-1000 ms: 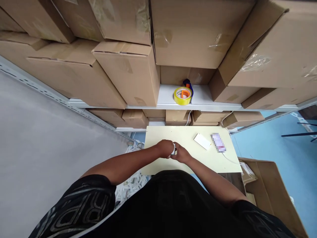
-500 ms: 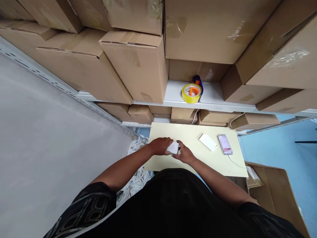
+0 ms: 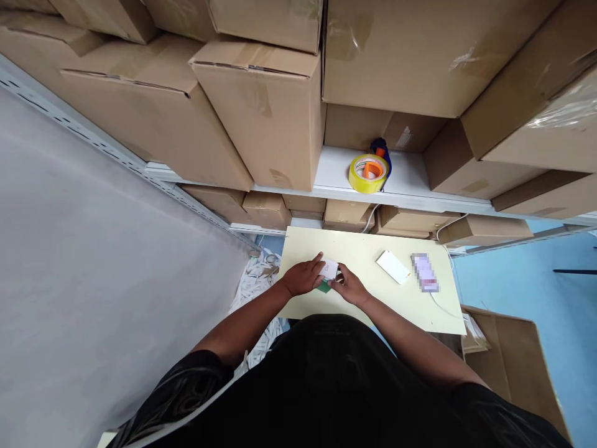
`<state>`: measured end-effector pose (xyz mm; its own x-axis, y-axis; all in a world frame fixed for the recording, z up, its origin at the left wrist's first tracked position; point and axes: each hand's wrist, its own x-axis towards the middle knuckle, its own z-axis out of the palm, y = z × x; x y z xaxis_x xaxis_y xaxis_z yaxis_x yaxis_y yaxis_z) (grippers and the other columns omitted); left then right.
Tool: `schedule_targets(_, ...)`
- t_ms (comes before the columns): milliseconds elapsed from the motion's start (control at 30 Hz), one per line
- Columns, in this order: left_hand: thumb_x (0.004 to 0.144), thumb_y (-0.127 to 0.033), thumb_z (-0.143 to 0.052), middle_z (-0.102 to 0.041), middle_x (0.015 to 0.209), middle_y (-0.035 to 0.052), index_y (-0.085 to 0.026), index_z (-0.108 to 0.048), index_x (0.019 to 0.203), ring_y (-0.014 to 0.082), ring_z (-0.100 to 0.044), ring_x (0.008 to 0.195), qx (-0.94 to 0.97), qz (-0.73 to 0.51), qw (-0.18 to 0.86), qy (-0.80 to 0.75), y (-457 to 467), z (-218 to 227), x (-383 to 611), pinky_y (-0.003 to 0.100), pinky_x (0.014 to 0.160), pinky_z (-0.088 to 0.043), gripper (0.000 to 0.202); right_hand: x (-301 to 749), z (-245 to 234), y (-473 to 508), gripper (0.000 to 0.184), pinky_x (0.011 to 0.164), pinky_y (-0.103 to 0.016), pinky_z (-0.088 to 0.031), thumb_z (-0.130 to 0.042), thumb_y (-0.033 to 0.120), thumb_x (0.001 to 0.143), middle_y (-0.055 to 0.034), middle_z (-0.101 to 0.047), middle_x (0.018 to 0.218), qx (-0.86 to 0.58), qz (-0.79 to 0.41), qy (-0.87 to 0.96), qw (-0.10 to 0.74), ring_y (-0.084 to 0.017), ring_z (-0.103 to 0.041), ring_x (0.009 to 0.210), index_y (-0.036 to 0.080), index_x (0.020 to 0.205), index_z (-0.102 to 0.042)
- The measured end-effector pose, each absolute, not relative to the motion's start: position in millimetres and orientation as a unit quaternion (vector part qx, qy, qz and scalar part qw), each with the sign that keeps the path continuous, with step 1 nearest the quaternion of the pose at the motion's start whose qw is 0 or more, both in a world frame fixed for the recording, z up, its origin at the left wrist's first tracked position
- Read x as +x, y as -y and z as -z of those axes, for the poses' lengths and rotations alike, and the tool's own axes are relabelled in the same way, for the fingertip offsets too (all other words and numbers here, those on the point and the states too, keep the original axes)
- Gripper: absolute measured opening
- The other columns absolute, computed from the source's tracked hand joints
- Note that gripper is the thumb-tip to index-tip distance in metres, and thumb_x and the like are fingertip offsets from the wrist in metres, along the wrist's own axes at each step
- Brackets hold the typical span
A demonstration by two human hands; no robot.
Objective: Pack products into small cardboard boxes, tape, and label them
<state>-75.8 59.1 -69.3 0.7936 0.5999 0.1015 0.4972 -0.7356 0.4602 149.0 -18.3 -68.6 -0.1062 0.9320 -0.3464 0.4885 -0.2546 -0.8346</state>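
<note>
Over the pale table (image 3: pixel 298 246), a small white and green box (image 3: pixel 329 269) is held between both hands. Its white face points up, with a faint dark mark on it; the green side shows toward me. My left hand (image 3: pixel 302 277) grips it from the left, the thumb near its lower edge. On the other side, my right hand (image 3: pixel 351 286) pinches its right edge with bent fingers. Right of the hands lies a flat white card or packet (image 3: pixel 393 267) with a small orange spot at one corner. Beside that is a pixelated phone-like object (image 3: pixel 425 272) with a cable.
Cardboard boxes (image 3: pixel 261 118) fill the shelves in front. A tape dispenser with yellow tape (image 3: pixel 368 174) stands on the white shelf (image 3: pixel 326 174). White paper strips (image 3: pixel 252 283) cover the floor at left. An open carton (image 3: pixel 517 361) is at right; a grey wall (image 3: pixel 93 249) borders the left.
The small box has tilted in my hands, so its green side now shows. My left hand has shifted its hold, and the camera view has moved slightly.
</note>
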Motion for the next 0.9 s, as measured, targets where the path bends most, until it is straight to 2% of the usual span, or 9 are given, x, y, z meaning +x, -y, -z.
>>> schedule_targets(100, 0.105, -0.032, -0.038, -0.051, 0.152, 0.0204, -0.016, -0.05, 0.138, 0.0291, -0.054, 0.138, 0.895, -0.194, 0.228, -0.331, -45, 80, -77, 0.047, 0.109, -0.052, 0.039, 143, 58, 18, 0.053, 0.076, -0.032, -0.051, -0.069, 0.051, 0.086, -0.0051, -0.069, 0.105, -0.644, -0.436, 0.598, 0.196, -0.021, -0.067, 0.091, 0.023, 0.127, -0.052)
schedule_targets(267, 0.104, -0.03, -0.042, -0.06, 0.131, 0.0166, -0.017, -0.053, 0.136, 0.0269, -0.059, 0.126, 0.821, -0.265, 0.273, -0.425, -29, 87, -76, 0.048, 0.107, -0.053, 0.036, 136, 46, 16, 0.049, 0.072, -0.032, -0.047, -0.07, 0.061, 0.086, -0.0093, -0.073, 0.1, -0.678, -0.301, 0.663, 0.102, -0.025, -0.069, 0.087, 0.02, 0.109, -0.059)
schedule_targets(433, 0.098, -0.024, -0.05, -0.059, 0.135, 0.0136, -0.02, -0.05, 0.141, 0.0255, -0.058, 0.127, 0.818, -0.231, 0.338, -0.405, -34, 78, -84, 0.045, 0.109, -0.051, 0.043, 132, 43, 14, 0.05, 0.07, -0.032, -0.045, -0.067, 0.069, 0.086, -0.0117, -0.074, 0.089, -0.675, -0.229, 0.7, 0.038, -0.028, -0.07, 0.083, 0.021, 0.097, -0.065)
schedule_targets(533, 0.096, -0.021, -0.051, -0.061, 0.135, 0.0113, -0.021, -0.053, 0.14, 0.0233, -0.059, 0.127, 0.807, -0.213, 0.369, -0.408, -39, 70, -90, 0.042, 0.109, -0.05, 0.043, 130, 45, 13, 0.05, 0.075, -0.034, -0.047, -0.07, 0.068, 0.084, -0.0135, -0.074, 0.095, -0.66, -0.226, 0.713, 0.074, -0.03, -0.069, 0.09, 0.021, 0.101, -0.065)
schedule_targets(667, 0.099, -0.022, -0.048, -0.063, 0.136, 0.0096, -0.023, -0.055, 0.137, 0.0214, -0.06, 0.127, 0.759, -0.24, 0.397, -0.457, -37, 67, -93, 0.04, 0.109, -0.05, 0.039, 126, 49, 13, 0.055, 0.077, -0.035, -0.049, -0.076, 0.06, 0.081, -0.0113, -0.071, 0.108, -0.636, -0.28, 0.703, 0.151, -0.028, -0.067, 0.097, 0.022, 0.116, -0.059)
schedule_targets(800, 0.096, -0.02, -0.051, -0.064, 0.137, 0.0091, -0.022, -0.055, 0.136, 0.021, -0.062, 0.126, 0.742, -0.247, 0.414, -0.467, -31, 69, -91, 0.039, 0.11, -0.049, 0.041, 119, 53, 16, 0.05, 0.072, -0.032, -0.048, -0.078, 0.052, 0.079, -0.005, -0.068, 0.096, -0.666, -0.322, 0.654, 0.155, -0.022, -0.066, 0.083, 0.023, 0.111, -0.054)
schedule_targets(900, 0.083, -0.019, -0.066, -0.063, 0.139, 0.01, -0.022, -0.052, 0.139, 0.0245, -0.063, 0.124, 0.739, -0.209, 0.428, -0.477, -31, 66, -91, 0.04, 0.106, -0.051, 0.058, 114, 54, 19, 0.044, 0.071, -0.031, -0.047, -0.078, 0.046, 0.078, -0.0028, -0.066, 0.092, -0.665, -0.341, 0.642, 0.171, -0.02, -0.065, 0.08, 0.024, 0.107, -0.052)
